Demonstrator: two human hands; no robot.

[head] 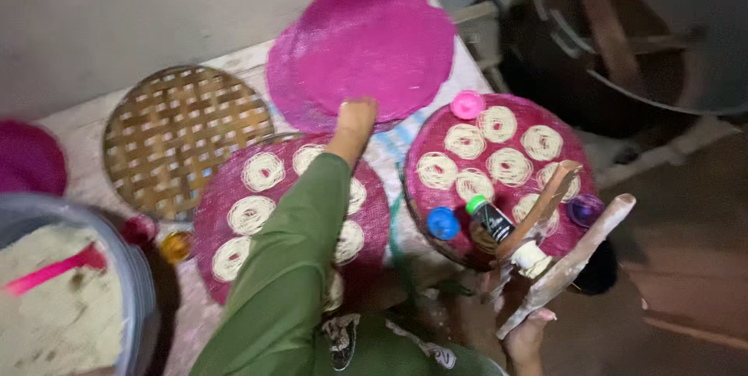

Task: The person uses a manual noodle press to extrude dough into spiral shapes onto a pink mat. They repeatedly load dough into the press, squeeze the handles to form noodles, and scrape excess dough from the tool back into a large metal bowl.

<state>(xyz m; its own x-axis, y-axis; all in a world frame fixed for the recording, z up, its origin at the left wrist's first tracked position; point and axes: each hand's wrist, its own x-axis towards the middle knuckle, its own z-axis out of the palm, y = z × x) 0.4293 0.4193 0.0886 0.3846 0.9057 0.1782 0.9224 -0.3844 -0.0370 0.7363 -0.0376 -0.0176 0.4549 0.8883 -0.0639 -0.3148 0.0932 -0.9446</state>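
The pink mats (pixel 366 41) look like woven plastic mesh, matt and finely rough. The round tray (pixel 185 138) is split bamboo in open lattice — dry, dull. The press (pixel 565 263) is bare wood, dusted pale; the sleeve (pixel 292 267) is green cloth.

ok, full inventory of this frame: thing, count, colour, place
woven mats: four in view, pink; one bare at top centre, two bearing noodle coils, one cut off at the left edge
noodle coils: many, cream, on the centre and right mats
bamboo tray: one, tan, upper left
tub of flour: one, grey tub, pale contents, lower left, pink scoop in it
small caps: pink, blue and purple by the right mat, red and amber by the tub
bottle: one, dark with a green cap, on the right mat
wooden press: one, pale wood, lower right
large metal pot: one, grey, top right
left hand: green sleeve, reaches to the bare mat's edge
right hand: at the press handle
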